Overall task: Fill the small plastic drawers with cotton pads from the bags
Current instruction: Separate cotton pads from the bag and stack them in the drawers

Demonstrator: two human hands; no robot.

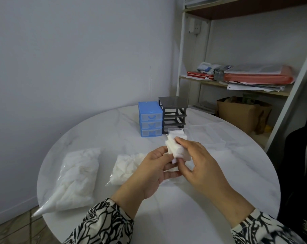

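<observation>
- Fingers: my left hand point(150, 170) and right hand point(195, 162) both curl round a stack of cotton pads point(177, 149), held above the table point(210, 191) centre; right thumb presses the stack's top, left fingers pinch its near-left edge.
- Blue drawer unit point(150, 119), far centre: 3 drawers all pushed in, contents too faint to tell.
- Grey frame point(173, 115) just right of it: slots bare, drawers out.
- Clear drawer point(177, 133) in front of frame, just beyond the stack, w/ white pads inside.
- More clear drawers point(208, 135) on the right; contents unclear.
- Big bag point(77, 178) of pads near left; smaller bag point(126, 167) beside it, partly behind my left hand.
</observation>
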